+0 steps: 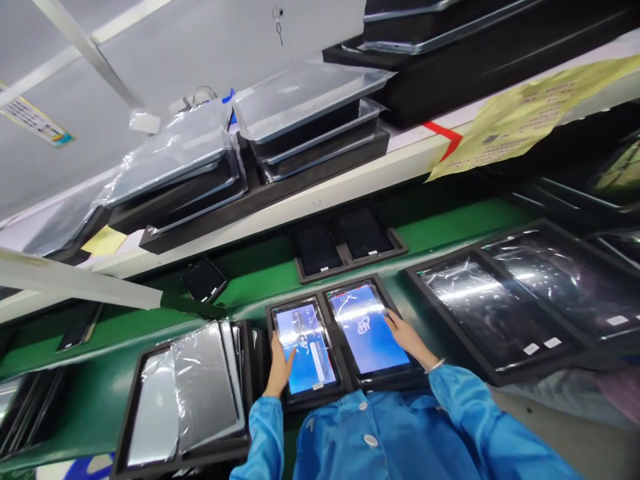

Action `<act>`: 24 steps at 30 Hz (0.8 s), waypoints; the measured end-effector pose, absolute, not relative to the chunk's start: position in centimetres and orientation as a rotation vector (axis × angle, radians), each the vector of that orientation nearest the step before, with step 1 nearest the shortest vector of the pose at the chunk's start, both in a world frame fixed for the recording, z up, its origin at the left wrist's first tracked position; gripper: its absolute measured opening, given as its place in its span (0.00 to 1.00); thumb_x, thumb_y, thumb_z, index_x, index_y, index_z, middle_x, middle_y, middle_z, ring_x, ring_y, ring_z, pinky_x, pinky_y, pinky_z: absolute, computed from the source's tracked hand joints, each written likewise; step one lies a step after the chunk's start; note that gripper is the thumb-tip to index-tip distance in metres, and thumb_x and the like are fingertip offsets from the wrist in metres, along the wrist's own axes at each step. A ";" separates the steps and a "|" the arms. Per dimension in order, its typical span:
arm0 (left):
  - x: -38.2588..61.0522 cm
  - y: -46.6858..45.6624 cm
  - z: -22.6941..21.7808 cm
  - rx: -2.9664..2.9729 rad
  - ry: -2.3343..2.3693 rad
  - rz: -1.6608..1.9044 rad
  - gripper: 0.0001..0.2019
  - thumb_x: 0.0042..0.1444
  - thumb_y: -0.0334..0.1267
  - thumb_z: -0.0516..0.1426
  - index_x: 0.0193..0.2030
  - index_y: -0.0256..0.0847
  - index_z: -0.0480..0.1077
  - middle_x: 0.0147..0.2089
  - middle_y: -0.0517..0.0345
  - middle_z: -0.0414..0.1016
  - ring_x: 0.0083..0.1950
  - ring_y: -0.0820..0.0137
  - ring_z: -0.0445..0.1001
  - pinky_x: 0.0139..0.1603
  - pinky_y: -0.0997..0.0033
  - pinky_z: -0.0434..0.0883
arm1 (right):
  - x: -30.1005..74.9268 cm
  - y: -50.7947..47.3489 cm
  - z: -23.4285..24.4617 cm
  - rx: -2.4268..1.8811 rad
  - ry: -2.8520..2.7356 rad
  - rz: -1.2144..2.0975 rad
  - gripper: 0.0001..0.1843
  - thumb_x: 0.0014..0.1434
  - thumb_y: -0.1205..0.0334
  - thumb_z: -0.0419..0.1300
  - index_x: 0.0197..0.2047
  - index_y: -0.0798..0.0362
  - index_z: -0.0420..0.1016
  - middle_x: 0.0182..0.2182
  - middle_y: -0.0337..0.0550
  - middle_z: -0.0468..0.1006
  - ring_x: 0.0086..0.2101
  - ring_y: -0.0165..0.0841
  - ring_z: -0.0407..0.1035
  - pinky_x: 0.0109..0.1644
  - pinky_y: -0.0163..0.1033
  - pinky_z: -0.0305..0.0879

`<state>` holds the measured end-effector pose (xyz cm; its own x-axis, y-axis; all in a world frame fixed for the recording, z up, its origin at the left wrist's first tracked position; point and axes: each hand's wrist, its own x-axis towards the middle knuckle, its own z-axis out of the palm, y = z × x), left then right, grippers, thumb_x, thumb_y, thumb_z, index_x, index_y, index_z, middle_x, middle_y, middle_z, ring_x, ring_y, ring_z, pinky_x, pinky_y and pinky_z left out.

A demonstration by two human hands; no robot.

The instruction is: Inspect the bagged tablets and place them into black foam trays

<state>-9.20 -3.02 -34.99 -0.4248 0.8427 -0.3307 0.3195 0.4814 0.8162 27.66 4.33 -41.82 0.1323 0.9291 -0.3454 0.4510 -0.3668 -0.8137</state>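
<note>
Two lit tablets lie side by side in a dark foam tray in front of my body. My left hand [280,367] grips the left edge of the left tablet [300,340], its thumb over the blue screen and its fingers along the side. At the right edge of the right tablet [367,337], my right hand [406,339] has its fingertips on the border; part of the grip is hidden. Both screens show a clock and a white logo on blue. The foam tray [339,347] surrounds both tablets.
Stacked trays with film-wrapped tablets [207,387] stand at left. A tray [483,257] of dark wrapped tablets lies at right. Behind, two dark tablets [317,250] rest on the green bench [253,272]. Above runs a white shelf [300,207] carrying wrapped stacks [310,100], with a slanting white post [90,283].
</note>
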 end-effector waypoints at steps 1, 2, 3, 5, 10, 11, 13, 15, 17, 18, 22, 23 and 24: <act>-8.9 -3.3 -35.3 1.026 2.019 0.835 0.34 0.54 0.45 0.66 0.67 0.40 0.67 0.74 0.41 0.62 0.79 0.49 0.53 0.77 0.50 0.55 | 27.6 4.2 -41.5 -1.900 -1.389 1.141 0.16 0.69 0.54 0.64 0.56 0.53 0.76 0.57 0.49 0.76 0.53 0.43 0.73 0.58 0.56 0.73; -8.6 -3.8 -35.5 1.062 2.076 0.797 0.32 0.57 0.44 0.63 0.67 0.39 0.67 0.75 0.40 0.58 0.80 0.48 0.48 0.78 0.48 0.51 | 27.8 3.9 -41.1 -1.915 -1.446 1.096 0.16 0.69 0.54 0.64 0.56 0.52 0.76 0.59 0.50 0.74 0.56 0.44 0.71 0.60 0.57 0.71; -8.3 -4.4 -35.7 1.065 2.140 0.762 0.31 0.60 0.44 0.59 0.68 0.36 0.66 0.75 0.36 0.56 0.81 0.45 0.46 0.79 0.44 0.49 | 28.1 3.5 -40.7 -1.939 -1.487 1.048 0.16 0.70 0.54 0.63 0.58 0.51 0.75 0.62 0.50 0.72 0.59 0.46 0.69 0.63 0.59 0.68; -7.8 -5.5 -35.9 1.014 2.269 0.695 0.32 0.63 0.44 0.53 0.70 0.26 0.62 0.71 0.23 0.58 0.79 0.35 0.47 0.76 0.33 0.48 | 28.8 2.6 -40.2 -2.033 -1.512 0.971 0.19 0.70 0.54 0.62 0.61 0.50 0.73 0.65 0.51 0.69 0.61 0.47 0.66 0.65 0.61 0.66; -7.2 -6.2 -36.2 0.794 2.353 0.643 0.34 0.65 0.51 0.53 0.68 0.25 0.63 0.59 0.23 0.71 0.67 0.34 0.69 0.65 0.30 0.64 | 29.9 2.0 -40.8 -2.299 -1.397 1.006 0.18 0.70 0.53 0.63 0.57 0.54 0.74 0.52 0.48 0.77 0.47 0.40 0.76 0.52 0.52 0.76; -7.2 -5.9 -36.1 0.743 2.332 0.656 0.33 0.65 0.54 0.53 0.67 0.30 0.64 0.58 0.28 0.74 0.63 0.39 0.73 0.63 0.34 0.68 | 30.1 2.3 -41.0 -2.312 -1.380 1.024 0.16 0.70 0.53 0.63 0.56 0.54 0.75 0.51 0.47 0.78 0.45 0.39 0.76 0.50 0.50 0.77; -7.4 -5.3 -35.6 0.631 2.275 0.691 0.31 0.65 0.60 0.52 0.64 0.38 0.68 0.53 0.38 0.79 0.57 0.46 0.80 0.58 0.40 0.74 | 30.5 3.0 -41.0 -2.302 -1.366 1.042 0.15 0.71 0.52 0.62 0.53 0.53 0.76 0.49 0.46 0.79 0.44 0.37 0.76 0.48 0.47 0.77; -7.6 -4.9 -34.6 0.512 2.197 0.732 0.30 0.65 0.63 0.47 0.57 0.41 0.73 0.46 0.43 0.83 0.53 0.47 0.83 0.53 0.44 0.78 | 31.2 3.6 -40.4 -2.272 -1.368 1.030 0.14 0.71 0.51 0.62 0.51 0.53 0.77 0.48 0.45 0.79 0.43 0.37 0.77 0.48 0.47 0.77; -7.6 -4.8 -33.0 0.419 2.108 0.759 0.31 0.66 0.63 0.44 0.49 0.40 0.77 0.38 0.44 0.84 0.49 0.47 0.85 0.50 0.49 0.80 | 32.5 3.6 -39.4 -2.243 -1.374 0.982 0.14 0.71 0.51 0.62 0.49 0.53 0.78 0.47 0.45 0.80 0.45 0.38 0.76 0.50 0.48 0.76; -7.4 -4.8 -32.0 0.378 2.059 0.767 0.31 0.66 0.63 0.45 0.46 0.39 0.77 0.36 0.44 0.84 0.48 0.48 0.85 0.49 0.52 0.81 | 33.4 3.4 -38.8 -2.234 -1.372 0.951 0.14 0.71 0.51 0.61 0.48 0.53 0.78 0.47 0.45 0.80 0.45 0.38 0.76 0.51 0.49 0.76; -3.7 -3.7 -27.6 0.226 1.788 0.942 0.28 0.65 0.62 0.52 0.50 0.38 0.77 0.49 0.43 0.85 0.61 0.54 0.80 0.61 0.61 0.78 | 39.4 2.6 -36.8 -2.278 -1.293 0.835 0.15 0.72 0.50 0.60 0.43 0.54 0.78 0.42 0.42 0.81 0.42 0.36 0.77 0.50 0.47 0.76; -2.0 -3.1 -26.8 0.208 1.736 1.000 0.29 0.65 0.62 0.52 0.54 0.38 0.75 0.55 0.43 0.83 0.65 0.56 0.77 0.64 0.63 0.75 | 41.6 2.6 -36.3 -2.314 -1.256 0.802 0.15 0.72 0.50 0.60 0.43 0.54 0.78 0.41 0.42 0.81 0.41 0.36 0.77 0.49 0.46 0.76; 0.0 -2.4 -26.4 0.227 1.698 1.036 0.29 0.66 0.62 0.51 0.57 0.38 0.73 0.60 0.44 0.81 0.68 0.59 0.74 0.67 0.64 0.72 | 44.0 2.8 -35.8 -2.356 -1.214 0.763 0.16 0.72 0.50 0.60 0.43 0.55 0.78 0.40 0.41 0.80 0.39 0.35 0.77 0.47 0.46 0.76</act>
<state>-0.04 -2.45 -26.39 -0.3998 0.6065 -0.6873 -0.3339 0.6019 0.7254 44.02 2.82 -35.81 0.4795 0.8281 -0.2906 0.6211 -0.5541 -0.5542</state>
